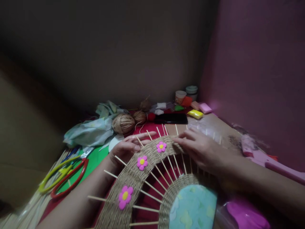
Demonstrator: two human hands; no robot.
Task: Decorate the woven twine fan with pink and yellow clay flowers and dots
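Note:
A round craft piece lies in front of me: a woven twine ring (133,178) on radiating wooden skewers (152,187), with three pink foam flowers (142,162) stuck on it and a blue-green centre disc (193,208). My left hand (130,146) rests behind the ring's upper left edge, fingers stretched out flat toward the right. My right hand (200,146) lies on the ring's top edge, fingers extended and pressing the twine near the upper flower (161,146). The fingertips of both hands almost meet.
Balls of twine (123,123) and a crumpled cloth (92,130) sit behind. Scissors with red and yellow handles (64,176) and loose skewers lie left. A black phone (171,118), clay blocks (195,113) and cups (180,96) are at the back. A pink glue gun (262,157) lies right.

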